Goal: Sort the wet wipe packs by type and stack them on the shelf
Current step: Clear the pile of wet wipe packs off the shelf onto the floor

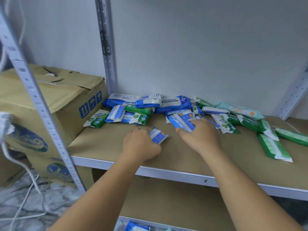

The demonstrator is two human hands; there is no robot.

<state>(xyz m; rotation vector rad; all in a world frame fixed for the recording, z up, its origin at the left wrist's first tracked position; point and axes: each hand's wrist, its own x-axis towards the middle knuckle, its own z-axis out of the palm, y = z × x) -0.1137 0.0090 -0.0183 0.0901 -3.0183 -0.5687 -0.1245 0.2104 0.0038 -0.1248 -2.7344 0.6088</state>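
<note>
Many wet wipe packs lie jumbled along the back of the brown shelf board (106, 147). My left hand (141, 144) grips a small blue-and-white pack (159, 135) near the shelf's middle. My right hand (200, 132) is closed over another blue-and-white pack (180, 123) just right of it. Two large blue packs (173, 103) lean against the wall. Small green packs (96, 119) lie at the left, with more green packs (273, 147) at the right. A pale mint pack (240, 110) rests at the back right.
A worn cardboard box (55, 100) stands left of the shelf behind a perforated metal upright (41, 110). Another upright (105, 44) stands against the white wall. A blue pack (136, 227) shows on a lower shelf. White cords (25, 197) trail on the floor.
</note>
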